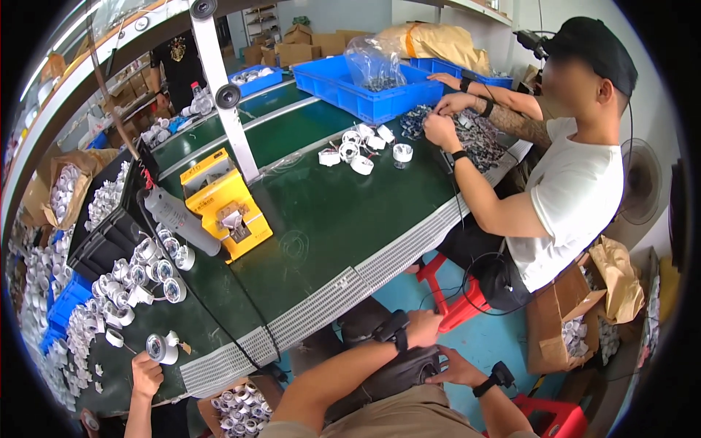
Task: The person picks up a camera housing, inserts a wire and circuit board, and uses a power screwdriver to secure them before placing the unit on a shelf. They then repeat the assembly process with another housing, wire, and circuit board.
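My left hand [423,328] is closed, its fingers curled out of sight, above the far side of a black bag-like thing [387,378] at my lap. What it holds, if anything, is hidden. Lower and to the right, my right hand [458,367] has its thumb and fingers around the right edge of that black thing. Both wrists wear black straps with small devices. A red stool [461,310] stands just beyond my left hand.
A green-topped workbench [350,212] carries white round housings [354,150], a yellow press-like fixture [226,212] and a blue crate [365,87]. At right, a co-worker [577,168] handles small wired parts. Another person's hand [147,376] is at lower left. Cartons [562,321] stand on the floor.
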{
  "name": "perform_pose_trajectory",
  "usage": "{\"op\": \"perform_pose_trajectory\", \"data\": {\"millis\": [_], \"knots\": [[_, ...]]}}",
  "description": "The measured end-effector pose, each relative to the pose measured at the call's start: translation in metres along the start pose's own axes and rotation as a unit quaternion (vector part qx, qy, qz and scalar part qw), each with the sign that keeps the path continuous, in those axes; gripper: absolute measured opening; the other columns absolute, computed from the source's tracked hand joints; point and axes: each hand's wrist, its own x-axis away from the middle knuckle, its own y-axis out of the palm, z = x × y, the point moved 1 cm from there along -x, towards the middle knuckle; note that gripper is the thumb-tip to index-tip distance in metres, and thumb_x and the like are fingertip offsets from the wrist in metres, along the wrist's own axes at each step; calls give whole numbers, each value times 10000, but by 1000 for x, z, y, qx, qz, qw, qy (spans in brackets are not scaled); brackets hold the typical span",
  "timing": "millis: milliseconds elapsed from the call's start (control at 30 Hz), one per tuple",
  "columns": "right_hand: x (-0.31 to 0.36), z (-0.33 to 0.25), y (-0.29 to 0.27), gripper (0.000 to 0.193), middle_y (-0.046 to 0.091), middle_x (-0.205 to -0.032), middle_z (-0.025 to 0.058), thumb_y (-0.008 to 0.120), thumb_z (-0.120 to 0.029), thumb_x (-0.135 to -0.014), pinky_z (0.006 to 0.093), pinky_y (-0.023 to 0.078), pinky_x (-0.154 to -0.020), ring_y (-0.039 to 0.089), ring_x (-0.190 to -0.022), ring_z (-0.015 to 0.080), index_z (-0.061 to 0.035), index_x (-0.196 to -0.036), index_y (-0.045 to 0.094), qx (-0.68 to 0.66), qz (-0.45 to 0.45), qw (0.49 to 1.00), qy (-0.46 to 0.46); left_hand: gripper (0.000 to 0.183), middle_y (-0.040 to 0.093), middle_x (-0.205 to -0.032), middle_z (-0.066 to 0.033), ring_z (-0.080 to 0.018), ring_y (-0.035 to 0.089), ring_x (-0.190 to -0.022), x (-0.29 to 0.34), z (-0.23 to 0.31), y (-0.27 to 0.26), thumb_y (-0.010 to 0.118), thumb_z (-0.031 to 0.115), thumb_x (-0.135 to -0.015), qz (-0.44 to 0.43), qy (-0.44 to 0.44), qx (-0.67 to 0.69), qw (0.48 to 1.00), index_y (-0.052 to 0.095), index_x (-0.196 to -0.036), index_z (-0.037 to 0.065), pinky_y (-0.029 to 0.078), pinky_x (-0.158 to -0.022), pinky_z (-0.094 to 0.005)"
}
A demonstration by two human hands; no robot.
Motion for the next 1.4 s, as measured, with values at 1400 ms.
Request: {"op": "perform_pose_trajectory", "data": {"millis": [1400], "knots": [[-232,-341,-22,577,572,-1099,160,775,-74,-628,389,458,-900,556,-1035,352,-36,-1165,567,233,28,837,-494,664,627,-1135,-156,-336,609,-1028,329,-54,-221,858,178,-608,545,-355,-47,758,567,-1185,23,489,-883,-393]]}}
